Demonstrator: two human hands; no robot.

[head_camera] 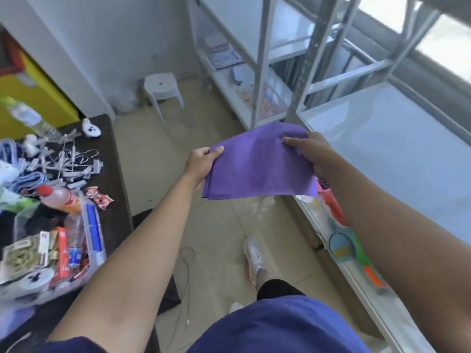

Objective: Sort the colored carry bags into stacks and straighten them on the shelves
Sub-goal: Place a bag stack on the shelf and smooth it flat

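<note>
**Q:** What lies nearest the lens?
**A:** Blue clothing on the person's lap and legs fills the bottom edge. Both bare forearms reach away from it over a pale tiled floor. One white shoe shows just beyond the clothing.

**Q:** How do the hands stand?
**A:** The left hand pinches the left edge of a folded stack of purple carry bags, thumb on top and fingers curled beneath. The right hand is clamped on the upper right corner of the same stack, thumb laid across the top face.

**Q:** Where is the stack?
**A:** It is at mid-frame, held in the air between the two hands and sloping down toward the viewer. Several layers show at its lower left corner. It hangs over the floor, next to the near corner of the white shelf on the right. Whether its right edge touches that shelf cannot be told.

**Q:** What surrounds it?
**A:**
- **Right:** a grey metal rack, with a round blue comb and bright plastic pieces on the lower board.
- **Left:** a dark table bearing a red-capped bottle, a clear plastic bin of packets and a heap of metal clip hangers.
- **Far:** a white stool by the wall.
</note>
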